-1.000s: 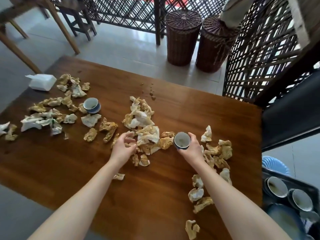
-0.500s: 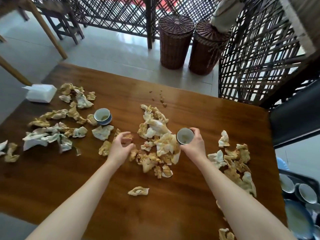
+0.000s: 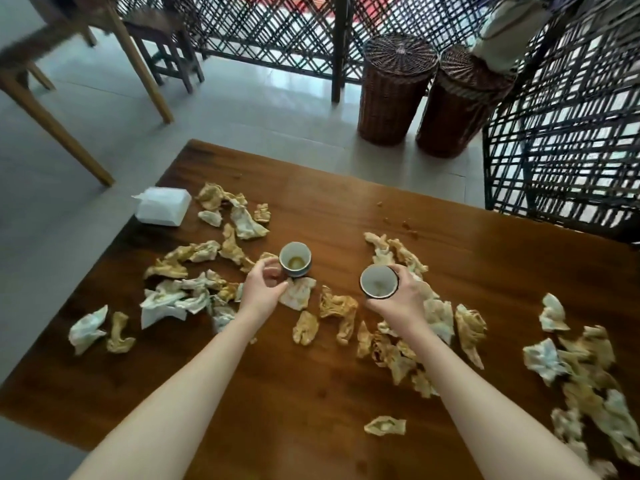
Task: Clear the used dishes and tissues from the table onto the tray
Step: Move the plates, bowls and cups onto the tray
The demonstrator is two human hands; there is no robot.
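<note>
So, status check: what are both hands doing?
Right hand holds a cup. Left hand at second cup, grip unclear. Tissues litter table; tray unseen.

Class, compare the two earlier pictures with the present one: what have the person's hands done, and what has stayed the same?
The left hand left the middle heap of tissues and moved left to the second teacup. Its fingers are now against the cup's side, but a full grip is unclear. The right hand still holds the first teacup. The crumpled tissues and the tissue box lie as before.

Glossy dark wood table (image 3: 311, 393), crumpled stained paper tissues (image 3: 337, 306), glazed, probably ceramic cups (image 3: 295, 259), woven wicker baskets (image 3: 394, 91)
</note>
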